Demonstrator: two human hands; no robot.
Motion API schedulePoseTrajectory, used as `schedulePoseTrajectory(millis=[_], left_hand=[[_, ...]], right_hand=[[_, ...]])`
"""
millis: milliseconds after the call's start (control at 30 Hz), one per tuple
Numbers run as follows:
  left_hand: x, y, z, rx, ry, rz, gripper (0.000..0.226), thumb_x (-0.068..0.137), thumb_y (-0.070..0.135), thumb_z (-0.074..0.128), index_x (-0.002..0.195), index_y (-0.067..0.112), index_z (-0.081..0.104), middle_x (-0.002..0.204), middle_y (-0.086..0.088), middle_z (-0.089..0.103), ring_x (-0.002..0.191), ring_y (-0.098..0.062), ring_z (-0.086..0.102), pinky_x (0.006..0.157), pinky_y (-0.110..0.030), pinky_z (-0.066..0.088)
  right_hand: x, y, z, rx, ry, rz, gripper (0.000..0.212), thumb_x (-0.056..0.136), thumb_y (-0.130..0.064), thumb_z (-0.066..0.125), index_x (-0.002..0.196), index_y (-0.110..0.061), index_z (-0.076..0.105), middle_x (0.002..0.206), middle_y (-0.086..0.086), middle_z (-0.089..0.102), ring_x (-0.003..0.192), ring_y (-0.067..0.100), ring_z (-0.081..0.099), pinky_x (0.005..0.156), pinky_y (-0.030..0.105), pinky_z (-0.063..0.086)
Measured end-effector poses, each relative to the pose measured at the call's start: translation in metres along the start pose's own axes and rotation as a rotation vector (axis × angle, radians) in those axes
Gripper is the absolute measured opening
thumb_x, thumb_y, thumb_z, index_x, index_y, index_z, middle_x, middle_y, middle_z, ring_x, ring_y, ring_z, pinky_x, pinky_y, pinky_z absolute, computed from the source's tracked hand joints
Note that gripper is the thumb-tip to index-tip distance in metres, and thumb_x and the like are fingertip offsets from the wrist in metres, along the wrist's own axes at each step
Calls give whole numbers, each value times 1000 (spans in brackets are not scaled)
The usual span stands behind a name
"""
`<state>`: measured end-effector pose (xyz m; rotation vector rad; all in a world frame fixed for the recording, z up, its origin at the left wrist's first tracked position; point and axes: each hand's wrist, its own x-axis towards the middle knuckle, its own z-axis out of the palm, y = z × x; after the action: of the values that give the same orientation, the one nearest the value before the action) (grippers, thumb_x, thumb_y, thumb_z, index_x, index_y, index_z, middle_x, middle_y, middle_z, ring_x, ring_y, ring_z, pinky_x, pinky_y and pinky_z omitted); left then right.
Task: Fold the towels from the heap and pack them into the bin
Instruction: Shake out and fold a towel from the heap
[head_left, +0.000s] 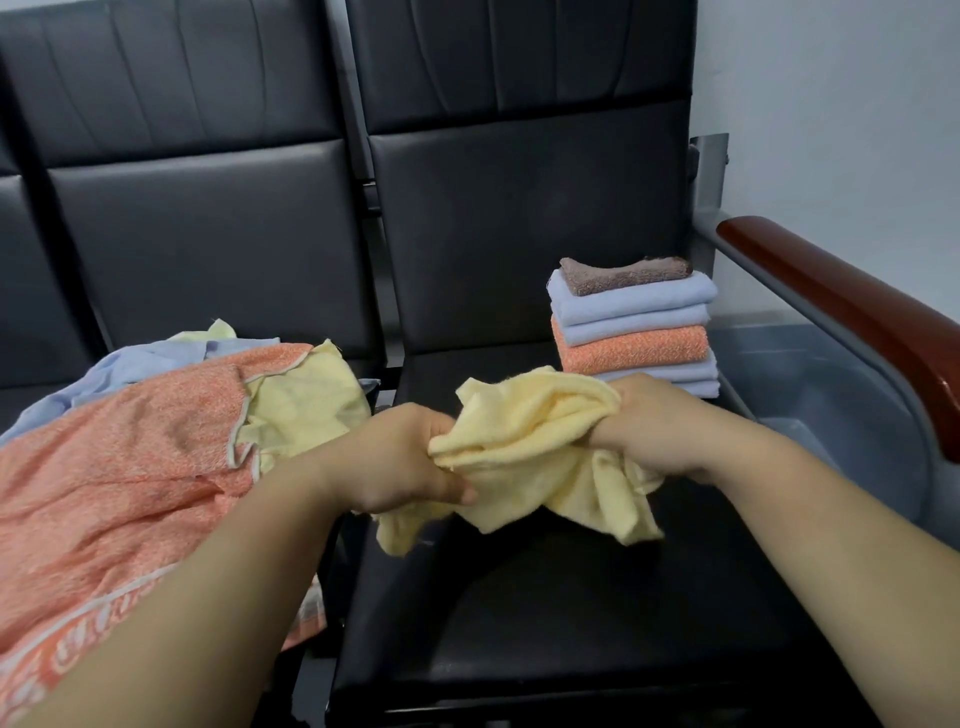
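A crumpled pale yellow towel (540, 447) hangs above the black seat (545, 613) in front of me. My left hand (400, 457) grips its left end with curled fingers. My right hand (654, 415) grips its right end. To the left lies the heap (130, 467): a large orange towel on top, with light blue and yellow towels beneath and behind it. A neat stack of folded towels (634, 332) stands at the back right of the seat, with a brown one on top, then light blue and orange ones.
A grey plastic bin (841, 405) sits on the floor to the right of the seat, behind a metal armrest frame topped with red-brown wood (852, 306). Black padded seat backs (208, 218) rise behind.
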<state>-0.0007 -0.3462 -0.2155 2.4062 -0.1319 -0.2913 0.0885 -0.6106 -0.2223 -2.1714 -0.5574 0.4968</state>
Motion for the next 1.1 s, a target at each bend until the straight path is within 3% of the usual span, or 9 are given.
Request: schedulePoseTrajectory(millis=[200,333,467,600,667,800,933,1033,1100], left_hand=[[-2,0,-2,-570,190,82,22,87,24,71,106,13,69,83,-20,70,66,-34,66,56,-46,50],[1,9,2,-828,257,154,40,89,16,62,128,7,60,119,-24,68,110,-40,67,86,-53,56],[2,9,4,-510,114,166,38,85,18,80,120,14,66,113,-6,74,107,-23,71,90,-37,59],[5,3,4,136,-21,-1,23,74,31,89,81,27,68,76,17,69,73,3,64,70,-19,49],[5,-3,1,88,45,-26,17,79,30,86,81,25,70,74,15,70,69,1,64,68,-22,50],[2,-7,-8,-519,212,39,28,84,27,79,107,14,70,90,-21,71,66,-29,62,51,-33,44],[4,2,-6,-922,200,151,46,85,9,71,129,0,59,117,-23,69,103,-35,71,77,-39,59],[0,3,-8,-766,89,147,46,81,10,78,124,5,64,118,-17,72,110,-33,70,86,-41,59],[-2,0,-9,-245,67,83,38,73,17,90,107,20,72,103,0,77,97,-18,73,84,-37,59]], right_hand=[[-1,4,-1,435,-124,-57,39,82,-15,85,119,-18,75,117,6,77,113,23,72,105,50,54],[-3,0,3,-51,-239,-32,43,73,-28,90,112,-27,72,107,-6,77,101,13,73,90,37,59],[5,-3,11,-448,-102,-24,22,76,-36,78,81,-19,65,83,2,70,74,16,63,70,41,54],[-3,-4,-1,-148,0,-26,23,88,-39,77,105,-25,76,101,-5,77,97,14,70,90,38,57],[-5,-2,-2,131,-21,-28,22,90,-34,79,111,-29,76,107,-8,78,106,13,71,100,44,56],[0,2,-1,403,-81,-96,36,85,-14,83,119,-19,74,117,3,77,113,20,72,104,46,55],[-1,2,5,-12,-251,-44,41,75,-24,90,112,-27,72,105,-7,78,99,11,74,87,32,59],[6,5,10,-407,-155,10,21,75,-33,82,86,-23,67,82,-1,71,75,13,65,66,30,51],[6,2,6,-471,-72,-23,18,83,-35,75,87,-18,69,87,3,71,78,17,63,70,35,50]])
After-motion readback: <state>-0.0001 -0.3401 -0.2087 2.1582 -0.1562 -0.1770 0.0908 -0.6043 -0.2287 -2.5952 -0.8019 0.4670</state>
